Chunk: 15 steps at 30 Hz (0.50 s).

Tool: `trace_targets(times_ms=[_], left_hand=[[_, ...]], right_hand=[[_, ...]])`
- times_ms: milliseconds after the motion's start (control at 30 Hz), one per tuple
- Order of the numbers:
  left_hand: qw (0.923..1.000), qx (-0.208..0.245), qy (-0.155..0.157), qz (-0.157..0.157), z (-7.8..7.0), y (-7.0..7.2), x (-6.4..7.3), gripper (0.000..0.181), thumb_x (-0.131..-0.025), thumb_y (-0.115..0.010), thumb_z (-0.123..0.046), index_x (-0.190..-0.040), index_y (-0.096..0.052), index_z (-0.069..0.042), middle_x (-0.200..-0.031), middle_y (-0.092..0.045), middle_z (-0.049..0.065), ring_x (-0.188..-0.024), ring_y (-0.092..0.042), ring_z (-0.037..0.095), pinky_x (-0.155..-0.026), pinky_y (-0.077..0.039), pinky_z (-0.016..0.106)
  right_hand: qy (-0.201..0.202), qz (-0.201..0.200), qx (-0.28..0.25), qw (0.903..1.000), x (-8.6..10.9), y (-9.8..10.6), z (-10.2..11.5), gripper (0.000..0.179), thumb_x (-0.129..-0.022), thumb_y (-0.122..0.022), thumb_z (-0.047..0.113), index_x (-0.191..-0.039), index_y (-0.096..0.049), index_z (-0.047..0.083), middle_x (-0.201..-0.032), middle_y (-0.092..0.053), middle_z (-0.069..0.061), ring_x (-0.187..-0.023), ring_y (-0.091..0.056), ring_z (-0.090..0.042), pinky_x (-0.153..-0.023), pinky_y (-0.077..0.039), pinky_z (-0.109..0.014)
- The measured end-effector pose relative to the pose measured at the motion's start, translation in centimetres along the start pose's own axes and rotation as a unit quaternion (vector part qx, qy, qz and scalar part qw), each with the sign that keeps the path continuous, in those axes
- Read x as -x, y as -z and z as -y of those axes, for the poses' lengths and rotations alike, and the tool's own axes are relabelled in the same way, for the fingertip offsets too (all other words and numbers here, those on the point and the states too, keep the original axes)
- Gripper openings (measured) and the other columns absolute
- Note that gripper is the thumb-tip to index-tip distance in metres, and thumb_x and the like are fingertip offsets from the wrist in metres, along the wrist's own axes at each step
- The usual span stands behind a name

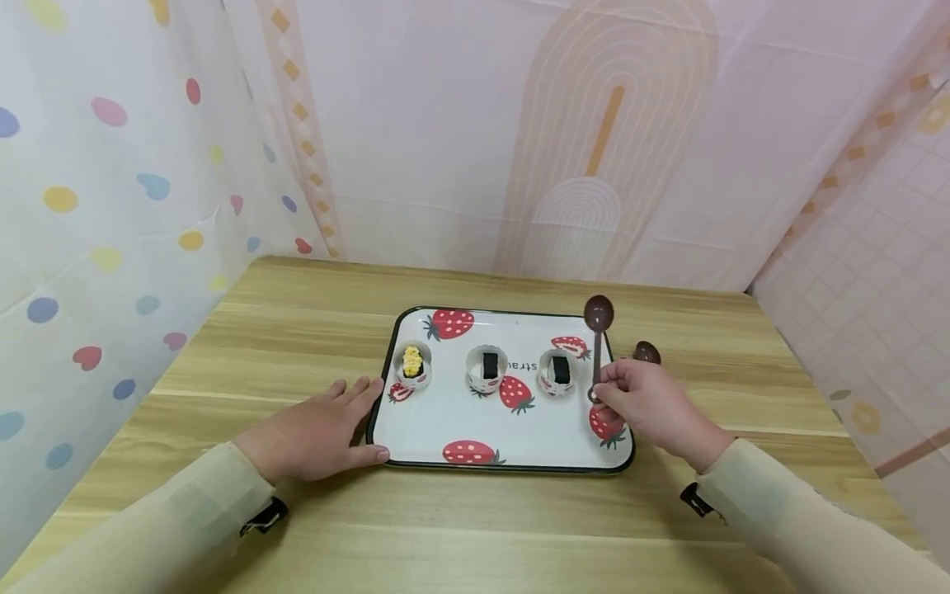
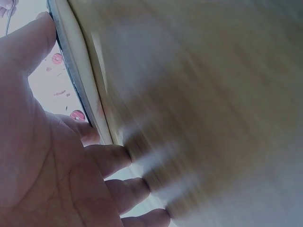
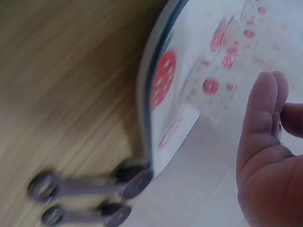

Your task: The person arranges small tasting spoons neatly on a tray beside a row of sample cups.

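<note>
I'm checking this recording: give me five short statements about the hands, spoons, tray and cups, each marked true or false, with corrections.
1. The right hand pinches a dark-brown, oval-bowled spoon by its slim handle. True.
2. The white, rectangular, strawberry-printed tray holds four cups. False: it holds three small, round, patterned cups.
3. Yellow topping shows in every cup. False: only in the leftmost; the other two hold black pieces.
4. The left hand touches the tray's edge. True.
5. Every brown spoon is over the tray. False: other brown spoons lie beside it on the wood-grained table.
</note>
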State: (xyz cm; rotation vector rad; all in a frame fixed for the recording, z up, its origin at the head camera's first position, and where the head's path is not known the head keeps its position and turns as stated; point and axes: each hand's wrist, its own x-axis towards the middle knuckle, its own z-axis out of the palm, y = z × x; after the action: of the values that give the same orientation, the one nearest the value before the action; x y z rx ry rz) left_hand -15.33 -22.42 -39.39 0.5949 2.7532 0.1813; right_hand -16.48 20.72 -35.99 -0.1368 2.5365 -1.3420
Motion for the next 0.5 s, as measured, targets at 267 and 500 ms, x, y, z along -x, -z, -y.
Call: trace_targets(times_ms=[267, 500], left_hand=[[1.0, 0.0, 0.003, 0.004, -0.1, 0.0, 0.0, 0.111, -0.093, -0.056, -0.078, -0.165, -0.027, 0.001, -0.169, -0.032, 0.028, -0.15, -0.033, 0.061, -0.117, -0.04, 0.067], [1.0, 0.003, 0.002, 0.004, -0.1, 0.1, 0.0, 0.111, -0.093, -0.057, -0.078, -0.165, -0.027, 0.001, -0.169, -0.032, 0.027, -0.15, -0.033, 0.061, -0.117, -0.039, 0.068]], right_hand=[[-0.006, 0.024, 0.0, 0.9997, -0.9, -2.9, 1.7, 0.014, -0.106, -0.059, 0.006, -0.109, -0.069, -0.004, -0.09, -0.074, -0.016, -0.072, -0.069, -0.015, -0.066, -0.063, -0.03], [0.003, 0.046, -0.024, 0.9987, -1.9, -5.2, 2.2, 0.011, -0.104, -0.058, 0.001, -0.106, -0.067, -0.005, -0.087, -0.073, -0.014, -0.072, -0.067, -0.014, -0.069, -0.063, -0.031]])
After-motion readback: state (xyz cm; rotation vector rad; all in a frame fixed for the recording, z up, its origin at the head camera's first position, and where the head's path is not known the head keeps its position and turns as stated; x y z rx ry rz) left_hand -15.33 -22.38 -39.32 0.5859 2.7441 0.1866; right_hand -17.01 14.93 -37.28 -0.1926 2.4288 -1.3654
